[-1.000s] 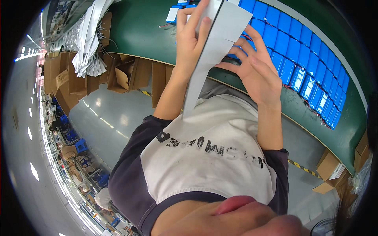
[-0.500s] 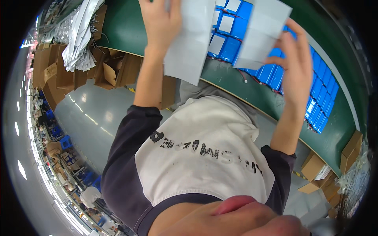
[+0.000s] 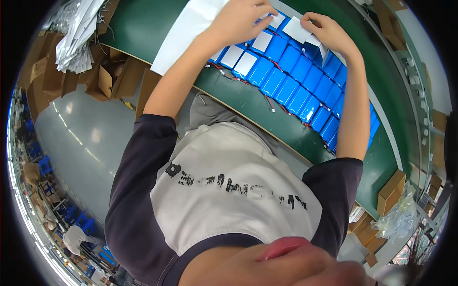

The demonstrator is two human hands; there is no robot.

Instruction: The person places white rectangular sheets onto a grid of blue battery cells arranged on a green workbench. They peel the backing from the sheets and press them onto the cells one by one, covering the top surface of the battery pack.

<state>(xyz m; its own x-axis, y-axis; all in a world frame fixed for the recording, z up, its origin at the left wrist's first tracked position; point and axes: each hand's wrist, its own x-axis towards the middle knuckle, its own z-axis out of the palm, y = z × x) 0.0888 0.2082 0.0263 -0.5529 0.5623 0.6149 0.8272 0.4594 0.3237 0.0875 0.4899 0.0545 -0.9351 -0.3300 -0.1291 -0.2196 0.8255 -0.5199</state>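
Blue shrink-wrapped battery packs (image 3: 279, 89) with red and black leads lie in rows on the green table. Several at the left end carry white rectangular labels (image 3: 232, 56). My right hand (image 3: 329, 32) is closed in a pinch on a white label (image 3: 296, 30) held over the far packs. Below those fingers, a folded white piece (image 3: 315, 42) stands up from the packs; whether it joins the label is unclear. My left hand (image 3: 243, 21) reaches over the labelled packs, thumb and fingers apart, fingertips beside a white label (image 3: 277, 20). A large white sheet (image 3: 183, 29) lies under my left forearm.
The green table (image 3: 238, 102) curves along my front. White strips (image 3: 78, 40) hang at its left end above open cardboard boxes (image 3: 107, 78). To the right are a cardboard box (image 3: 392, 190) and clear plastic bags (image 3: 398, 219). A pale strip runs behind the packs.
The large sheet has left my left hand and lies on the table at the left. My left hand moved right over the packs. My right hand now pinches a small label, not a large sheet.
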